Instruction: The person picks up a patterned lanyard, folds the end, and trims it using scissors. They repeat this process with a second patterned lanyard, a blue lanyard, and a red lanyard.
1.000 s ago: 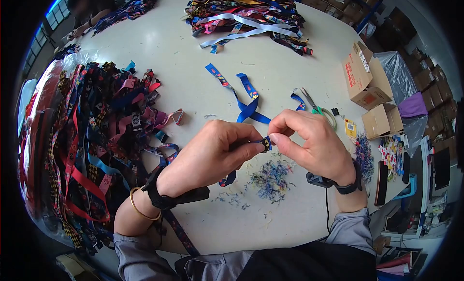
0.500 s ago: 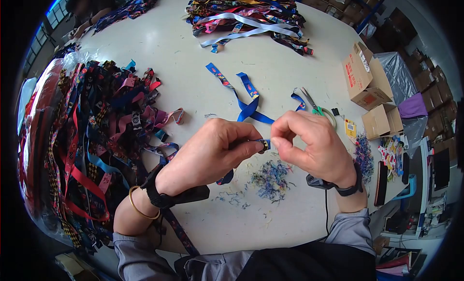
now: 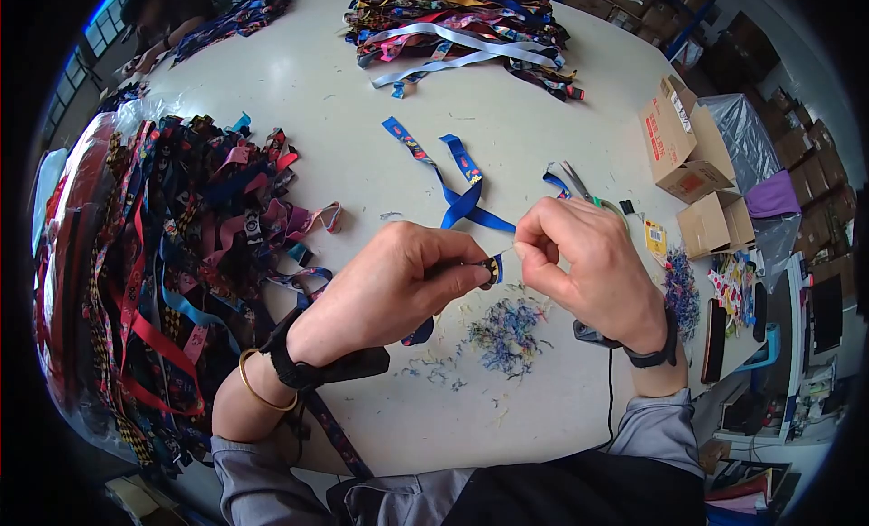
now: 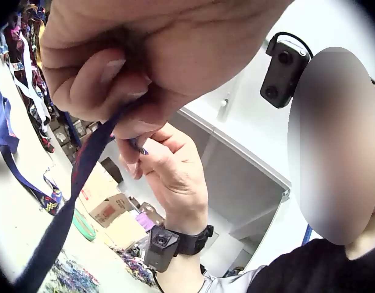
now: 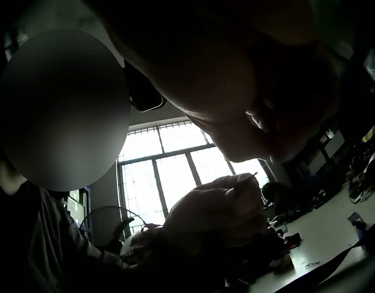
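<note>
Navy patterned strap [image 3: 495, 271] is pinched in the left grip [image 3: 407, 277] above the table [image 3: 561, 426]; its short end points toward the right grip [image 3: 587, 262], clamped on a fine thread [image 3: 509, 249]; its length slants down; lint [image 3: 507, 336] lies beneath; pale tabletop runs between heaped straps [image 3: 172, 282] at left and cartons [image 3: 668, 138] near the right edge.

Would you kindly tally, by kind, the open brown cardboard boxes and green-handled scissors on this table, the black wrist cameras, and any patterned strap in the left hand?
Open cardboard boxes: 2
Green-handled scissors: 1
Black wrist cameras: 2
Dark-blue patterned strap in left hand: 1
Total: 6
</note>
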Demonstrator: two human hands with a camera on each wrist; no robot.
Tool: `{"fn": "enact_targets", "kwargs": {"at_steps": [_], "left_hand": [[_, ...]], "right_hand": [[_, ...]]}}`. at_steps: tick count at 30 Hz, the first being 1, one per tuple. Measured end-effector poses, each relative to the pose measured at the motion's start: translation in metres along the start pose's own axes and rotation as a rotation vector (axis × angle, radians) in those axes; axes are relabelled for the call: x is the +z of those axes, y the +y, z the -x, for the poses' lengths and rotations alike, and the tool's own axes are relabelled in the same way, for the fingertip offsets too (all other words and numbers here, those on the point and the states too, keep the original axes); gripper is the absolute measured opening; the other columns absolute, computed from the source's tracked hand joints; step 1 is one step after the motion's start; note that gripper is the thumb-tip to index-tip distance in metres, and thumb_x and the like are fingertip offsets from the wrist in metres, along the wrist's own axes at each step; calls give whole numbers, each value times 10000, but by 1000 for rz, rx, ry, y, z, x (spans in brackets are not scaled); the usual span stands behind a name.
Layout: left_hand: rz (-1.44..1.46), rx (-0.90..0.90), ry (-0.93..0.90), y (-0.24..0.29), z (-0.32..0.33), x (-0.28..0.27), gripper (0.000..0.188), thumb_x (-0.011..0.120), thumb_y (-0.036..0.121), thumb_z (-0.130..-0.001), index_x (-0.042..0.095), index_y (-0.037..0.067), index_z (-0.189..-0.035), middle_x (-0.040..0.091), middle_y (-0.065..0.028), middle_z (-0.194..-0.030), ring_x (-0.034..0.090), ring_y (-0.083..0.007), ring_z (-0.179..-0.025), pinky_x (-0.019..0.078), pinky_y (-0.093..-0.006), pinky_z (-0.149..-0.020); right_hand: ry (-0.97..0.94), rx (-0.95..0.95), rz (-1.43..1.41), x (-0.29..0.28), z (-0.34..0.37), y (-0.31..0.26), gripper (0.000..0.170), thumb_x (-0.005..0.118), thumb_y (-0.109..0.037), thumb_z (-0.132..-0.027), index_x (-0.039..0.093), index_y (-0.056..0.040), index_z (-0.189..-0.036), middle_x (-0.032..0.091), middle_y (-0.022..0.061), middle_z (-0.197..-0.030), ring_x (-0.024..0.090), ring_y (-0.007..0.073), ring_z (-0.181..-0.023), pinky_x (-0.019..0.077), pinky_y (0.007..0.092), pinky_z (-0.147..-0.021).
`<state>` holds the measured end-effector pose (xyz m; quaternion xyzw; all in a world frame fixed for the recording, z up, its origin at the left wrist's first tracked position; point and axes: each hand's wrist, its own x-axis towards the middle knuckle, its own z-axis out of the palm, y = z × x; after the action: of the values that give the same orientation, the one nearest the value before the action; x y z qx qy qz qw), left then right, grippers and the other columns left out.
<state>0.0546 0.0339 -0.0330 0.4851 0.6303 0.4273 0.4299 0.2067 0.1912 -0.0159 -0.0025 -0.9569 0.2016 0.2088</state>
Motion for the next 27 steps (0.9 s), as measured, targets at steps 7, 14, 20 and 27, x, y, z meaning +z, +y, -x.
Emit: {"fn": "enact_targets", "kwargs": {"at_steps": [7, 14, 20, 27], "left_hand": [[-60, -8, -49, 2, 0, -3, 172, 623, 168, -959, 678, 4, -966, 505, 43, -618, 434, -26, -558, 374, -222, -508], [-8, 85, -180, 4, 2, -7, 164, 633, 151, -949, 695, -1, -940, 565, 26, -646, 455, -32, -559, 392, -228, -516], [-24, 40, -173, 6, 3, -9, 142, 653, 129, -933, 702, -1, -958, 586, 15, -658, 473, -29, -565, 405, -221, -521], [-45, 49, -116, 4, 3, -8, 148, 642, 139, -944, 690, -1, -944, 566, 26, -651, 461, -24, -562, 393, -216, -513]], "right_hand": [[89, -17, 97, 11, 1, 2, 161, 665, 12, -761, 526, -37, -828, 546, 75, -672, 558, 239, -618, 425, 354, -587], [111, 2, 286, 11, 0, 8, 188, 671, -11, -792, 487, -26, -826, 562, 116, -696, 590, 306, -671, 458, 407, -677], [-255, 167, 9, 11, 4, 24, 142, 668, -116, -839, 578, -7, -827, 642, 149, -742, 635, 322, -731, 487, 420, -697], [-235, 94, -236, 4, 0, 23, 151, 694, -152, -852, 651, -11, -880, 665, 110, -767, 651, 251, -716, 499, 331, -660]]}}
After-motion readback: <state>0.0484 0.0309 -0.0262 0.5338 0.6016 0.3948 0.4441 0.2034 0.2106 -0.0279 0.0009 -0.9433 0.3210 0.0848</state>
